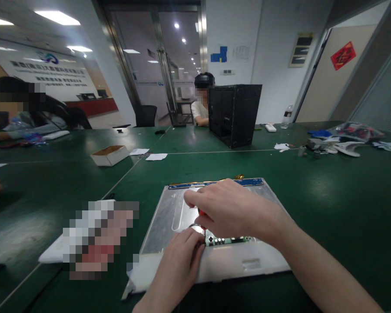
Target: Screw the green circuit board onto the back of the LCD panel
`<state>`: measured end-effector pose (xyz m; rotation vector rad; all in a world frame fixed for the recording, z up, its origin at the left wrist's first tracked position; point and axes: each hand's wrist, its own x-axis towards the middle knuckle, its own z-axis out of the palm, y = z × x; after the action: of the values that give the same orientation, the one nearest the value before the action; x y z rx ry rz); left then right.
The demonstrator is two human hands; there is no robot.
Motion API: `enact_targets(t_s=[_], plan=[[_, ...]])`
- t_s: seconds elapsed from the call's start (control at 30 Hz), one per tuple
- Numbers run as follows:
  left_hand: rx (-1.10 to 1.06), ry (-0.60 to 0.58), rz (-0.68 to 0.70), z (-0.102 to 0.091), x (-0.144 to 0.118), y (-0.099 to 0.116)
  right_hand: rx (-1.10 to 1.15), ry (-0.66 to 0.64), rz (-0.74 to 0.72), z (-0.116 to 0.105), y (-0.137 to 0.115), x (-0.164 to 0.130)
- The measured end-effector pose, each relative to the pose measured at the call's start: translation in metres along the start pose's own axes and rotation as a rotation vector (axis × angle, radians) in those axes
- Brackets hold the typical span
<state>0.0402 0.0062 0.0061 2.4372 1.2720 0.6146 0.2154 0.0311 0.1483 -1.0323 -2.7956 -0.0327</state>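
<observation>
Desk [329,195]: dark green and wide, it carries everything here and runs to the far wall.
Computer case [234,114]: black, upright on the far part of the desk, with a seated person just behind it.
Metal panel [169,213]: a flat silver back plate lying on the near desk, a blue strip [215,183] along its far edge and a pale plastic edge toward the person.
Cardboard box [110,155]: small, open, well left of the panel, with white paper slips [156,157] near it.
Right hand [230,211]: curled closed over the middle of the panel around something with a red bit showing, perhaps a screwdriver handle; too hidden to be sure.
Left hand [179,256]: lies on the panel's near edge, fingers bent and tips pressed down just beside the right hand; I cannot tell whether it grips anything.
Circuit board [230,240]: a narrow green strip on the panel, just under the right hand.
</observation>
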Motion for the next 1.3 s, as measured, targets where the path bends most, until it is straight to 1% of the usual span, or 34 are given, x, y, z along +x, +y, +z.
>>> enact_targets(t_s=[0.17,0.27,0.37,0.47,0.67,0.83,0.93,1.07,1.2,1.3], plan=[[-0.011,0.004,-0.011,0.000,0.000,0.000,-0.019,0.000,0.052,0.001,0.001,0.002],[-0.011,0.031,0.017,0.003,0.000,-0.004,-0.009,-0.012,0.015,0.001,0.001,-0.001],[-0.002,0.031,0.023,0.005,0.000,-0.005,0.034,-0.022,-0.028,0.000,0.000,-0.003],[0.004,0.018,0.012,0.005,0.000,-0.005,0.051,-0.058,-0.019,-0.001,-0.001,-0.002],[0.018,0.027,0.024,0.006,-0.001,-0.008,-0.006,0.022,0.015,0.002,0.000,0.001],[0.038,0.047,0.022,0.008,0.001,-0.010,0.017,0.000,-0.023,0.002,0.002,-0.001],[0.042,0.033,0.029,0.008,0.002,-0.010,0.038,-0.002,-0.050,0.000,0.002,-0.003],[0.045,0.025,0.026,0.006,0.002,-0.008,0.030,-0.022,-0.028,-0.002,-0.001,-0.003],[0.063,0.030,0.022,0.005,0.003,-0.007,-0.023,0.018,0.011,0.000,-0.002,0.000],[0.075,0.048,0.032,0.007,0.003,-0.009,-0.038,0.002,0.026,0.002,0.000,0.001]])
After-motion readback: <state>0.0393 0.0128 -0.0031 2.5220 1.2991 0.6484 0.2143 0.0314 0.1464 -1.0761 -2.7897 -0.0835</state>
